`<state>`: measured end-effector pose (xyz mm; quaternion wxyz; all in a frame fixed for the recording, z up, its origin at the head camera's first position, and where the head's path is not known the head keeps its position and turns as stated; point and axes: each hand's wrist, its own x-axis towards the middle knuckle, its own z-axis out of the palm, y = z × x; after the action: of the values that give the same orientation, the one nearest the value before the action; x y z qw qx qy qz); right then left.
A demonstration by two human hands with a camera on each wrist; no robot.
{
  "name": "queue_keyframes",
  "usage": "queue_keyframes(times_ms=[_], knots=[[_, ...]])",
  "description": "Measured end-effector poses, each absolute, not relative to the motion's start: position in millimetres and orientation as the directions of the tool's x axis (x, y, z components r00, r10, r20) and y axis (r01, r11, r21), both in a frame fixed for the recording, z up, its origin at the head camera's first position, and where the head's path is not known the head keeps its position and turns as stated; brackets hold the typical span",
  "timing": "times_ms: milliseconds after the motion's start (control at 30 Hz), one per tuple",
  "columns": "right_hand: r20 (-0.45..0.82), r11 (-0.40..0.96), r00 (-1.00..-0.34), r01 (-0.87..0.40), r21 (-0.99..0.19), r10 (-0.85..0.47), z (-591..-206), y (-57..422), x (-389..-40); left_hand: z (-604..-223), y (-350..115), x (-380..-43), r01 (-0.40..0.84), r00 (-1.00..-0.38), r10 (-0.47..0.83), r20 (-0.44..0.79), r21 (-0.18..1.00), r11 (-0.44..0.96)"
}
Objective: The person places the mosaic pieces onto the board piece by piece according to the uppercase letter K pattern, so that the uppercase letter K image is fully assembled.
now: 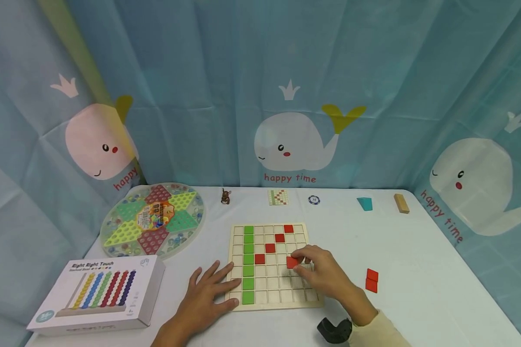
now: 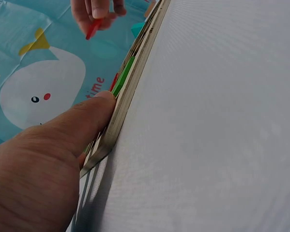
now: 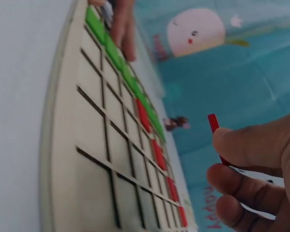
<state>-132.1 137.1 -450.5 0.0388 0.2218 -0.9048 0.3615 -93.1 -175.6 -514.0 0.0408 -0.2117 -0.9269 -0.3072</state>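
A wooden grid board (image 1: 273, 283) lies on the table, with a column of green square tiles (image 1: 248, 259) near its left side. Several red tiles (image 1: 270, 248) step diagonally up to its far right. My right hand (image 1: 325, 271) pinches one red square tile (image 3: 213, 123) between thumb and fingers, above the board's right half. Spread flat, my left hand (image 1: 208, 296) rests along the board's left edge, and its thumb (image 2: 94, 108) touches the rim. Two more red tiles (image 1: 372, 280) lie on the table to the right of the board.
At the left are a boxed bead toy (image 1: 100, 294) and a round Chinese checkers board (image 1: 156, 219). Along the back stand a small brown figurine (image 1: 226, 196), a pattern card (image 1: 278, 197), a poker chip (image 1: 314, 199), a teal block (image 1: 365, 204) and a wooden block (image 1: 401, 203).
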Motion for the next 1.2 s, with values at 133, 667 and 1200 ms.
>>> queue_keyframes(times_ms=[133,667,1200], knots=[[0.184,0.644,-0.894,-0.426,-0.636,-0.41,-459,123,-139,-514,-176,-93,0.418,-0.907,0.366,0.21,0.555,0.719],[0.076,0.76,-0.889,-0.428,-0.488,-0.452,-477,97,-151,-516,-174,-95,0.437,-0.898,0.378,0.223,0.541,0.719],[0.21,0.683,-0.883,-0.46,-0.568,-0.42,-458,119,-145,-514,-175,-93,0.416,-0.908,0.366,0.204,0.55,0.725]])
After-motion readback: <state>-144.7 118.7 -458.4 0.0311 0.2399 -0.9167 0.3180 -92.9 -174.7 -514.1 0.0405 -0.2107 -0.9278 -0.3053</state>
